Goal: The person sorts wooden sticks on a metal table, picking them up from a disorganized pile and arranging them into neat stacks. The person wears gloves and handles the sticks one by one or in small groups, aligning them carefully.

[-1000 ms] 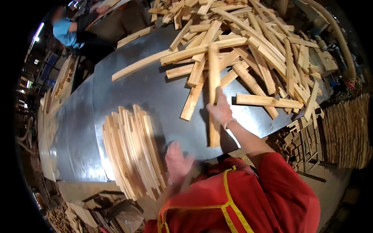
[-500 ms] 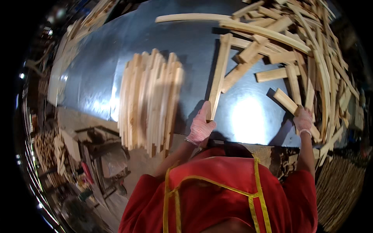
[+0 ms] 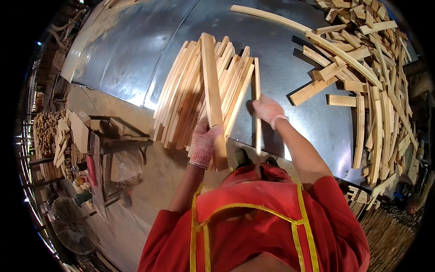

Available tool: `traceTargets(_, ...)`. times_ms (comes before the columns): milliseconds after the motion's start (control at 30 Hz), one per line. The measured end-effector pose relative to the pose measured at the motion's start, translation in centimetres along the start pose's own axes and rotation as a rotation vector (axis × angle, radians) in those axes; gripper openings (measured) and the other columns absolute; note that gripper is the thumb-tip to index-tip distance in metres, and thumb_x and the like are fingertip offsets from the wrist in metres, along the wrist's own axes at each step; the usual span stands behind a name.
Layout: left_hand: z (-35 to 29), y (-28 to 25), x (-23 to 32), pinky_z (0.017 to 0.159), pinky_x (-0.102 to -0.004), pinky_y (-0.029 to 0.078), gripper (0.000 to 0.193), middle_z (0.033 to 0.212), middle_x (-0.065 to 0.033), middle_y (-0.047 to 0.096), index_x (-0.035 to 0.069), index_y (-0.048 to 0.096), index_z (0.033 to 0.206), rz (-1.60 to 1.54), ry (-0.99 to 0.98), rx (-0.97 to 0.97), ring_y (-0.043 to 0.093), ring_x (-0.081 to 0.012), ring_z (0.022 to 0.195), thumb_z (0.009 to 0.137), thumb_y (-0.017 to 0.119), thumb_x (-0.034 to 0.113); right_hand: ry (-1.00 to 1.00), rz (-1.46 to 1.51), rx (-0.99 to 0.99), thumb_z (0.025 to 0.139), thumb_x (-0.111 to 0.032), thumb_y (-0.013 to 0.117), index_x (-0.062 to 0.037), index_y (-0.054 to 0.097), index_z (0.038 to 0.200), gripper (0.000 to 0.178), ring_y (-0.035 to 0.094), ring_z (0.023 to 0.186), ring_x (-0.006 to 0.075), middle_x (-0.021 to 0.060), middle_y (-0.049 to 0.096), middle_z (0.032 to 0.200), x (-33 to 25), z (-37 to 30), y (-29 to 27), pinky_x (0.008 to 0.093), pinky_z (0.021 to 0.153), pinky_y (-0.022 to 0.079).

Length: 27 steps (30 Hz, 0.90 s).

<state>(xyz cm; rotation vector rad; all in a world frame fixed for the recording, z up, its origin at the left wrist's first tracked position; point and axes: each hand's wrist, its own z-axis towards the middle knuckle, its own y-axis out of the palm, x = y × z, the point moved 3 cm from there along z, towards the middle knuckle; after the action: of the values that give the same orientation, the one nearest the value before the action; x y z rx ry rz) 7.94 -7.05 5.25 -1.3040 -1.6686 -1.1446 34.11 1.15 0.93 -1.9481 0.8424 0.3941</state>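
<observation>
My left hand, in a pale pink work glove, grips the near end of a flat wooden strip. That strip lies tilted over a row of narrow wooden strips set side by side at the table's near edge. To the right of the row, my right hand, gloved the same way, is closed on a thin wooden strip seen edge-on. A narrow gap parts this strip from the row's right side. The glove hides some of my right fingers.
A grey metal-topped table carries it all. Loose wooden pieces heap up at the right, and a long curved strip lies at the far side. On the floor at the left stand a wooden stand and a fan.
Both hands have moved left, from beside the loose heap to the row. My left hand has brought its strip over the row; my right hand now holds a strip upright in view beside it.
</observation>
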Motion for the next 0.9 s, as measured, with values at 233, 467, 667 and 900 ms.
traceTargets(233, 0.2, 0.5, 1.2, 0.084, -0.0332, 0.054, 0.040, 0.108, -0.0068, 0.069, -0.002, 0.062, 0.132, 0.142, 0.009, -0.190, 0.065, -0.0169, 0.096, 0.095, 0.065, 0.011, -0.238, 0.755, -0.603, 0.091, -0.044, 0.077, -0.0021, 0.051, 0.153, 0.079, 0.060, 0.128, 0.0259, 0.0166, 0.067, 0.137, -0.7, -7.8, 5.4, 0.0385, 0.109, 0.048)
traceTargets(467, -1.6, 9.2, 0.3, 0.097, -0.0370, 0.052, 0.044, 0.123, -0.0085, 0.068, 0.002, 0.057, 0.143, 0.272, -0.026, -0.596, 0.062, -0.0223, 0.111, 0.100, 0.058, 0.010, -0.350, 0.831, -0.358, 0.095, -0.023, 0.070, -0.0046, 0.063, 0.139, 0.048, 0.067, 0.098, 0.0111, 0.0050, 0.074, 0.103, 1.8, -13.8, -0.7, 0.0312, 0.081, 0.056)
traceTargets(667, -0.3, 13.4, -6.5, 0.093, -0.0300, 0.050, 0.043, 0.120, -0.0075, 0.067, -0.001, 0.059, 0.142, 0.471, -0.039, -0.721, 0.060, -0.0171, 0.107, 0.099, 0.061, 0.008, -0.577, 1.125, 0.903, 0.097, -0.015, 0.066, 0.0046, 0.041, 0.153, 0.065, 0.051, 0.081, 0.0114, 0.0016, 0.055, 0.090, 10.2, -9.9, -36.8, 0.0269, 0.072, 0.047)
traceTargets(900, 4.4, 20.5, -13.1, 0.122, -0.0537, 0.038, 0.083, 0.160, -0.0185, 0.049, 0.021, 0.043, 0.162, 1.513, 0.452, -0.905, 0.041, -0.0342, 0.151, 0.094, 0.071, 0.058, 0.187, -0.052, 1.006, 0.088, -0.037, 0.065, -0.0057, 0.049, 0.149, 0.071, 0.063, 0.123, 0.0423, 0.0286, 0.067, 0.126, 31.3, -17.7, -37.0, 0.0490, 0.106, 0.048)
